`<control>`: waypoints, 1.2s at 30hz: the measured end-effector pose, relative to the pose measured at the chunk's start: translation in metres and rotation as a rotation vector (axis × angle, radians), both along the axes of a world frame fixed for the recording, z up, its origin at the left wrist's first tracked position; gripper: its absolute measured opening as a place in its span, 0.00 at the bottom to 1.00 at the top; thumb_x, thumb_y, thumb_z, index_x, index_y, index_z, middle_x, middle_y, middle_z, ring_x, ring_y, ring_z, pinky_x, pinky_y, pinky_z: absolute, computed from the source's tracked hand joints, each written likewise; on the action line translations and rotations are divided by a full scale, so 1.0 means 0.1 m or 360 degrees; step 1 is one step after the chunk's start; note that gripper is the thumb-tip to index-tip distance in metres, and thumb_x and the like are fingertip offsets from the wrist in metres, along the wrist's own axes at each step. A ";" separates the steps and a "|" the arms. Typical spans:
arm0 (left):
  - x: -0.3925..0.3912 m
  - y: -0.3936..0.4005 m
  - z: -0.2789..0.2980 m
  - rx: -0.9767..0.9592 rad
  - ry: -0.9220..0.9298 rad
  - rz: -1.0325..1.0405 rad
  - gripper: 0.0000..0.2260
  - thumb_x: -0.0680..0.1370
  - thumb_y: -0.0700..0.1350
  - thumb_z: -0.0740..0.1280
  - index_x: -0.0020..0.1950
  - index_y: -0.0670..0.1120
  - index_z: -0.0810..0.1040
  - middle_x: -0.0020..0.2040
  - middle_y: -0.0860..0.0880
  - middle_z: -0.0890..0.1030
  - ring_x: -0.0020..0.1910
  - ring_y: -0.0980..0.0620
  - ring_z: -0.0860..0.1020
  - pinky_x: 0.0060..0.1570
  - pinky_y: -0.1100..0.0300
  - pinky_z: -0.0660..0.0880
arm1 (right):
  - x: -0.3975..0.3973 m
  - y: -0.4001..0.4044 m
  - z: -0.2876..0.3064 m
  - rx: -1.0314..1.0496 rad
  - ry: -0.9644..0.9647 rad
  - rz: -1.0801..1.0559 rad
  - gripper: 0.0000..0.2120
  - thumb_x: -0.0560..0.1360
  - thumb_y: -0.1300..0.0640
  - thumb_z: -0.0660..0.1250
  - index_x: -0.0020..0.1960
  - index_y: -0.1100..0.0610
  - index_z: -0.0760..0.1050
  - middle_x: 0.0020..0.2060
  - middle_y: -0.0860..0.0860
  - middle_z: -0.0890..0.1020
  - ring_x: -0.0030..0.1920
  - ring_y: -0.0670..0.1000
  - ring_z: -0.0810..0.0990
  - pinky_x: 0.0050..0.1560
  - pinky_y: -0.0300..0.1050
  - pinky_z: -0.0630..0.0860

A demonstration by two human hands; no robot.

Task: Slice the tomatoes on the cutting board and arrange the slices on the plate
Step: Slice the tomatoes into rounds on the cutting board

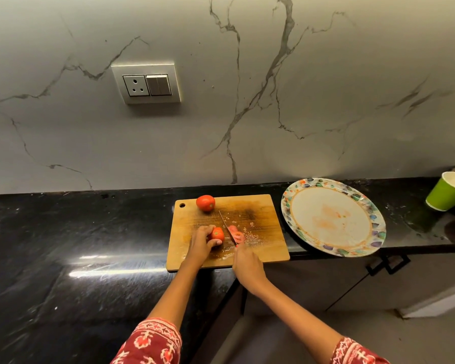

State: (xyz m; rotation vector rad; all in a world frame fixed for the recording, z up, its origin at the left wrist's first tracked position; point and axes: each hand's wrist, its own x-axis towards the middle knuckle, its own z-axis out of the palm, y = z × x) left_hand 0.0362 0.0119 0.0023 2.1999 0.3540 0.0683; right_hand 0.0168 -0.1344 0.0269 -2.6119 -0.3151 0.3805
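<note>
A partly cut tomato (217, 234) sits near the middle of the wooden cutting board (260, 232), its stem scar facing up. The left hand (201, 243) grips it from the left side, fingers curled over the top and the thumb pressed against its near side. Just to the right of it the knife (226, 227) stands on edge, its thin blade running from the near side of the board toward the far side, with the tip pointing at the far edge. The right hand (245, 262) is wrapped around the knife handle at the near edge of the board; the handle itself is almost wholly hidden in the grip. On the right side of the blade lie the cut slices (236, 234), pale red, overlapping one another and touching the blade. Drops of juice and seeds are scattered over the board around them.

A whole tomato (205, 203) rests near the far left corner of the board, beside the hanging hole, well apart from the hands.

The board lies on a black stone worktop (63, 232), its near edge overhanging the worktop's front edge. To the right of the board is a large plate (373, 227) with a coloured patterned rim, holding no slices, only faint reddish smears in its centre. Farther right, at the frame's edge, a green paper cup (445, 193) leans tilted. A socket and switch plate (146, 84) is set in the marble wall behind.
</note>
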 end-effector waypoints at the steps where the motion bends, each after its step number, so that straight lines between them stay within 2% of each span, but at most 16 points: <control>1: 0.00 0.00 0.00 0.0013 -0.0003 -0.0018 0.23 0.71 0.37 0.71 0.65 0.37 0.71 0.63 0.41 0.74 0.63 0.46 0.71 0.63 0.59 0.65 | -0.01 0.04 0.04 0.0035 0.0008 0.0006 0.13 0.81 0.60 0.50 0.61 0.63 0.67 0.53 0.60 0.78 0.54 0.61 0.78 0.43 0.49 0.69; 9: -0.01 0.03 -0.06 0.0004 0.0026 -0.0012 0.21 0.71 0.38 0.71 0.64 0.39 0.73 0.61 0.43 0.74 0.62 0.47 0.71 0.64 0.55 0.67 | -0.12 0.07 0.06 0.0064 0.0075 -0.0009 0.12 0.80 0.61 0.50 0.58 0.63 0.68 0.53 0.60 0.78 0.54 0.60 0.77 0.43 0.48 0.67; 12: 0.00 0.03 -0.05 -0.0015 0.0013 -0.0004 0.21 0.71 0.37 0.70 0.64 0.39 0.72 0.61 0.43 0.74 0.62 0.47 0.71 0.63 0.57 0.67 | -0.13 0.06 0.11 0.0057 0.0099 -0.0018 0.12 0.80 0.62 0.50 0.59 0.63 0.68 0.54 0.60 0.77 0.55 0.60 0.76 0.47 0.51 0.71; 18: 0.00 0.03 -0.04 -0.0001 -0.0012 -0.0017 0.20 0.71 0.37 0.70 0.63 0.39 0.73 0.60 0.42 0.75 0.61 0.46 0.71 0.63 0.55 0.68 | -0.15 0.10 0.14 0.0015 0.0127 -0.0060 0.13 0.80 0.63 0.51 0.61 0.63 0.67 0.57 0.60 0.76 0.58 0.60 0.76 0.52 0.52 0.72; 23: 0.01 0.04 -0.04 -0.0030 0.0019 0.0004 0.21 0.72 0.37 0.70 0.64 0.39 0.72 0.61 0.43 0.74 0.62 0.46 0.71 0.65 0.51 0.68 | -0.16 0.09 0.15 -0.0007 0.0122 -0.0061 0.13 0.80 0.63 0.51 0.62 0.63 0.67 0.57 0.59 0.76 0.58 0.59 0.76 0.52 0.51 0.72; 36: 0.00 0.04 -0.04 -0.0035 0.0005 0.0016 0.22 0.72 0.37 0.70 0.65 0.39 0.72 0.62 0.42 0.74 0.62 0.46 0.71 0.65 0.54 0.68 | -0.17 0.12 0.14 -0.0004 0.0152 -0.0087 0.13 0.80 0.62 0.51 0.62 0.63 0.67 0.57 0.59 0.77 0.58 0.59 0.76 0.52 0.51 0.72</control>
